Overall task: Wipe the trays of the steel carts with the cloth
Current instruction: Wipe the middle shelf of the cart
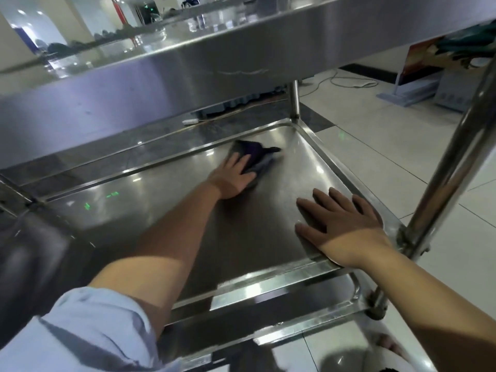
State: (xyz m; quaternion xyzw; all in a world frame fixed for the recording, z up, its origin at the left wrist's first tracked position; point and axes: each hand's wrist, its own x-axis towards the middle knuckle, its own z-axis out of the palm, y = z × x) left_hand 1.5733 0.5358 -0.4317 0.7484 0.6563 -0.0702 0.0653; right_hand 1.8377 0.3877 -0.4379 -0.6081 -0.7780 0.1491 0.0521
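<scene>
**Middle tray, far corner under the cloth**

Right hand (341, 226) lies flat, fingers spread, at the middle tray's (188, 210) near right corner. Left hand (233, 178) presses the dark cloth (256, 157) towards the far right corner (blurred). Overreaching could roll the cart or leave that corner unwiped.

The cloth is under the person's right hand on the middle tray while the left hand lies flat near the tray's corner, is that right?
Not quite: the hands are swapped. The head view shows the left hand pressing the cloth on the middle tray, while the right hand lies flat near the tray's corner.
</scene>
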